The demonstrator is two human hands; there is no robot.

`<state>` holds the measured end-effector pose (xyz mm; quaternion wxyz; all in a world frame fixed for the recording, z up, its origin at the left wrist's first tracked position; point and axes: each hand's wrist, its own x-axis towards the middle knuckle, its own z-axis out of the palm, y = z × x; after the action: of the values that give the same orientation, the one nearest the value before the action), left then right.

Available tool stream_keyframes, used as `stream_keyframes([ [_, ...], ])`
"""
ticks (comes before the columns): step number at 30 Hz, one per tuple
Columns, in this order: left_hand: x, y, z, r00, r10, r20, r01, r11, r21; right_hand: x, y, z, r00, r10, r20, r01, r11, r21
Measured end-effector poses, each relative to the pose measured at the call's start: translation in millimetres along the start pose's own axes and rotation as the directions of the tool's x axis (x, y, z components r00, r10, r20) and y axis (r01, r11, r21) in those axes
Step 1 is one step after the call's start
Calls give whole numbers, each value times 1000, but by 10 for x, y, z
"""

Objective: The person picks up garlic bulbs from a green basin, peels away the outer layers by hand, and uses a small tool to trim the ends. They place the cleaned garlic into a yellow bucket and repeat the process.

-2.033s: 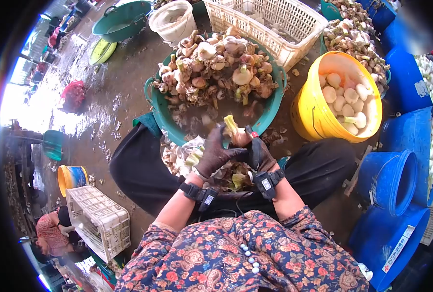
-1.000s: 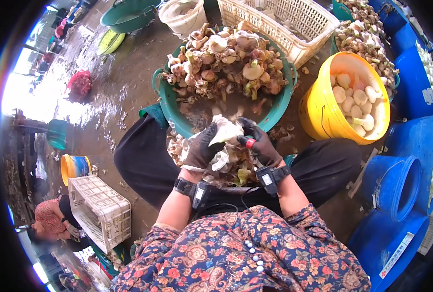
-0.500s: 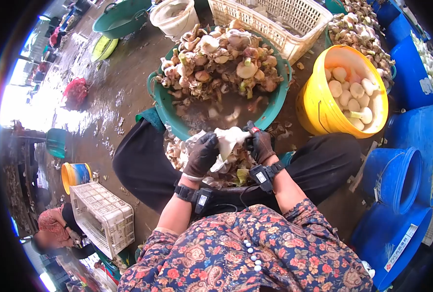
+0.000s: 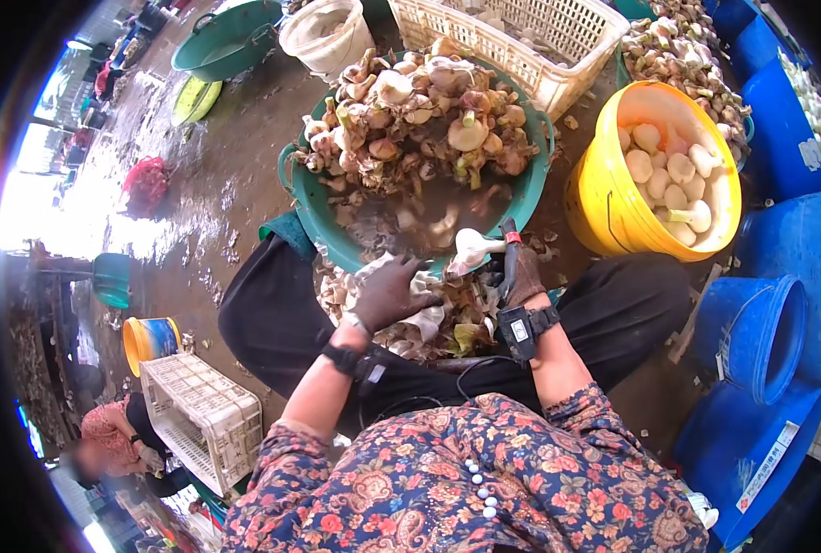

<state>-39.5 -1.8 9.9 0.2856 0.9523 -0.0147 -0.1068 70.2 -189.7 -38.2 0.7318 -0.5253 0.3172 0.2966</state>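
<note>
My right hand point(image 4: 523, 275), in a dark glove with a red band near one finger, grips a white peeled garlic bulb point(image 4: 471, 247) by its stem. The bulb is just above the near rim of the green basin point(image 4: 292, 189). My left hand point(image 4: 387, 293), gloved too, is apart from the bulb with its fingers spread, over loose garlic skins point(image 4: 426, 323) heaped between my legs. Muddy water and a pile of unpeeled garlic point(image 4: 401, 101) fill the basin.
A yellow bucket point(image 4: 604, 198) with peeled bulbs stands right of the basin. Blue tubs point(image 4: 784, 249) and a blue bucket point(image 4: 738, 336) line the right side. A cream crate point(image 4: 558, 83) is behind; at lower left a person sits by another crate point(image 4: 203, 405).
My left hand has let go of the garlic and moved slightly left, its fingers opening. White skin has come away, and the bare bulb now shows in my right hand.
</note>
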Motion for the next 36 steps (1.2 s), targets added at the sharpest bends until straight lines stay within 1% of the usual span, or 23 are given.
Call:
stream_keyframes([
  [1,103,-4,95,999,-20,-50,17,998,-59,5,-12,-12,1000,0,-6,0,1000,0],
  [2,174,-40,222,990,-60,127,61,998,-7,18,-43,-35,999,44,-13,-43,998,49],
  [3,182,-84,331,979,79,189,-128,955,267,37,-79,-56,996,87,-16,-85,992,95],
  [5,191,-37,311,941,4,338,-137,918,371,45,-133,-79,996,90,0,-89,990,110],
  [7,-7,-132,133,676,-368,638,49,887,460,18,-139,-128,995,101,14,-102,987,127],
  [9,-159,-595,111,589,-290,754,-115,894,434,-26,-137,-77,995,54,88,-68,983,168],
  [11,3,-422,-83,817,-367,445,229,914,334,-41,-65,-24,996,48,70,-60,983,176],
  [13,292,-58,-317,902,-314,296,375,909,-180,2,-57,38,997,38,69,-46,993,112],
  [15,469,236,-257,987,-161,15,159,945,-286,96,38,50,998,62,6,-61,998,-26],
  [17,564,352,-193,984,-149,99,174,926,-335,76,55,39,1000,-5,18,6,997,-74],
  [20,448,493,-260,923,-167,348,386,420,-821,157,150,-124,976,153,154,-156,988,9],
  [22,256,433,-306,1000,-23,2,10,362,-932,437,394,-171,982,79,171,-112,975,193],
  [23,209,393,-463,970,-2,243,243,-38,-969,257,150,-137,952,232,200,-287,905,315],
  [25,330,368,-727,871,-47,489,448,485,-751,102,-193,-224,902,134,411,-344,797,496],
  [26,447,231,-591,820,-20,572,475,580,-662,60,-369,-235,858,88,507,-420,688,592],
  [27,540,21,-297,923,-8,384,278,703,-655,-341,-713,-94,935,-97,342,-131,801,585],
  [28,694,-50,-191,964,-64,258,205,796,-570,-280,-782,-240,870,-411,272,296,878,377],
  [29,865,-104,-95,987,-100,124,146,874,-463,-339,-958,-308,794,-487,364,330,848,414],
  [30,1047,-208,77,992,-107,68,127,830,-543,-396,-1136,-375,702,-553,448,351,816,459],
  [31,1243,-339,310,993,-115,12,98,779,-619,-574,-1414,-316,627,-474,619,-74,754,653],
  [32,1446,-502,624,985,-62,-162,-24,876,-482,-513,-1391,-329,628,-480,613,-61,755,653],
  [35,1913,-276,680,988,-118,102,149,905,-397,-238,-1088,-340,918,-255,303,149,931,334],
  [36,2022,-372,918,996,-81,30,86,882,-463,-170,-950,-307,940,-230,252,174,959,223],
])
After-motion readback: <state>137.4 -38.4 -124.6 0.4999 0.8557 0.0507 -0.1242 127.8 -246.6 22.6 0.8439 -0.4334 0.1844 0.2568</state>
